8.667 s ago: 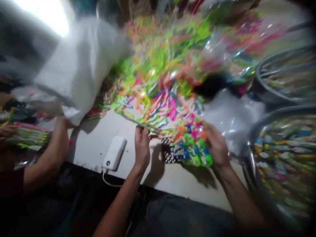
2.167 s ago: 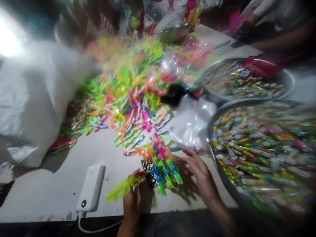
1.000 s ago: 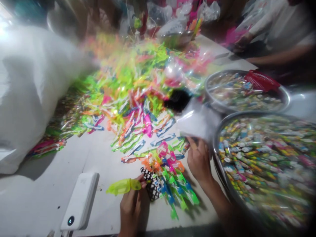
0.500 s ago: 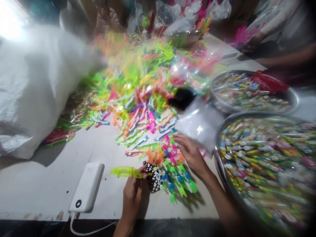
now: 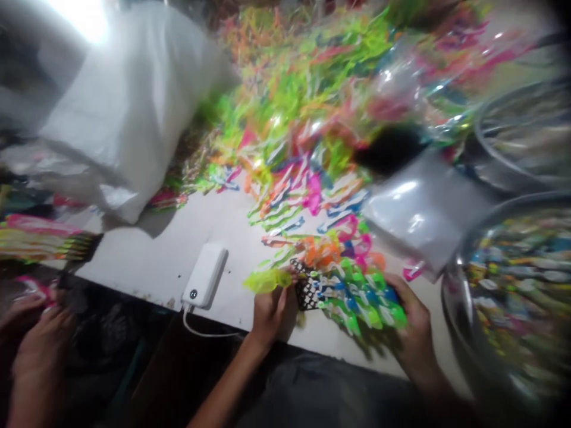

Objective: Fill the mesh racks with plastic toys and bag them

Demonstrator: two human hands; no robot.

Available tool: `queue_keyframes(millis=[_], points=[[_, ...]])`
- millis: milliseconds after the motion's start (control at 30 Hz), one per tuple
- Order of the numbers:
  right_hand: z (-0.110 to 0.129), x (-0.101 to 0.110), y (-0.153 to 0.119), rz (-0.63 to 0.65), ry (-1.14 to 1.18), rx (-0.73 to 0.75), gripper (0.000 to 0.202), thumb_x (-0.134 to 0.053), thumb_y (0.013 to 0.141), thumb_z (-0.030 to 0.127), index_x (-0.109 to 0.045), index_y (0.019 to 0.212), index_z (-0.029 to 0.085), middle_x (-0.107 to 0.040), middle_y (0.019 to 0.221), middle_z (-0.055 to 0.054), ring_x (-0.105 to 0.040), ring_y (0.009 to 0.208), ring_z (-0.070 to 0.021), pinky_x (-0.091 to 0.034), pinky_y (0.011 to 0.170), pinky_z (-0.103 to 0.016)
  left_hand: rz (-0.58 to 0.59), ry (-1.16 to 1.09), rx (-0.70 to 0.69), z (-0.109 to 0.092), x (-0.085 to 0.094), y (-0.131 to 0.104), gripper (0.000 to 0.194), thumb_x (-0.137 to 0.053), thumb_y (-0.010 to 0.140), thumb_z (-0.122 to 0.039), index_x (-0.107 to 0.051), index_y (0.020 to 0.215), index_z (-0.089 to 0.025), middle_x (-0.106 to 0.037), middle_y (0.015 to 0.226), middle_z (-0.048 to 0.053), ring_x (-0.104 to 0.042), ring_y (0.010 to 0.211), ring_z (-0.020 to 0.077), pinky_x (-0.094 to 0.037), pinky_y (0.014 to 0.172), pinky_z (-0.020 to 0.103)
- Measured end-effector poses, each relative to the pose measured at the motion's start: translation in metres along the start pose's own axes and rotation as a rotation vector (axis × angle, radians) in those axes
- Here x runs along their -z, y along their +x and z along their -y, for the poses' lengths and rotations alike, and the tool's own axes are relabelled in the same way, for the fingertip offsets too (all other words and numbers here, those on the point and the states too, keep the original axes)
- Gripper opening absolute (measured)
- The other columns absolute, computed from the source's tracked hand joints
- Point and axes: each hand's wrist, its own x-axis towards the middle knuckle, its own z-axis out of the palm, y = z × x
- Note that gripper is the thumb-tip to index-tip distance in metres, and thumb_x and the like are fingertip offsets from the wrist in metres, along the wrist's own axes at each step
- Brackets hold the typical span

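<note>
My left hand pinches a translucent yellow-green plastic piece at the left edge of a black rack with white-ringed holes. Several green, blue and white plastic pieces stick out from the rack to the right, in slanting rows. Around their far right ends curl the fingers of my right hand, partly hidden by the pieces. Orange pieces and pink pieces lie just behind the rack. The whole view is blurred.
A heap of neon plastic pieces covers the table's back. A white power bank with a cable lies left; a large white sack stands behind it. Right are a clear bag and metal basins. Another person's hands show far left.
The view has swung left and tilted, bringing another person's hands in. My right hand has moved from the pink pieces to the ends of the green ones. My left still holds the yellow-green piece.
</note>
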Motion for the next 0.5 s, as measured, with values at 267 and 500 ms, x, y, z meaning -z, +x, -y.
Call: queue_keyframes(millis=[267, 500], points=[[-0.001, 0.000, 0.001, 0.006, -0.013, -0.031, 0.025, -0.060, 0.099, 0.039, -0.072, 0.118, 0.028, -0.074, 0.116, -0.006, -0.069, 0.111, -0.0306, -0.049, 0.103, -0.046, 0.101, 0.051, -0.135, 0.009, -0.002, -0.001, 0.030, -0.051, 0.105, -0.037, -0.076, 0.111, -0.022, -0.081, 0.107, 0.013, -0.078, 0.101, 0.0264, -0.061, 0.096, 0.040], [0.001, 0.001, 0.003, 0.033, -0.074, -0.002, 0.023, -0.057, 0.101, 0.036, -0.071, 0.118, 0.027, -0.074, 0.116, -0.006, -0.070, 0.109, -0.0279, -0.052, 0.096, -0.038, 0.144, 0.016, -0.352, -0.001, -0.002, 0.006, 0.028, -0.050, 0.106, -0.029, -0.071, 0.123, -0.020, -0.078, 0.116, 0.014, -0.074, 0.111, 0.0252, -0.059, 0.097, 0.039]])
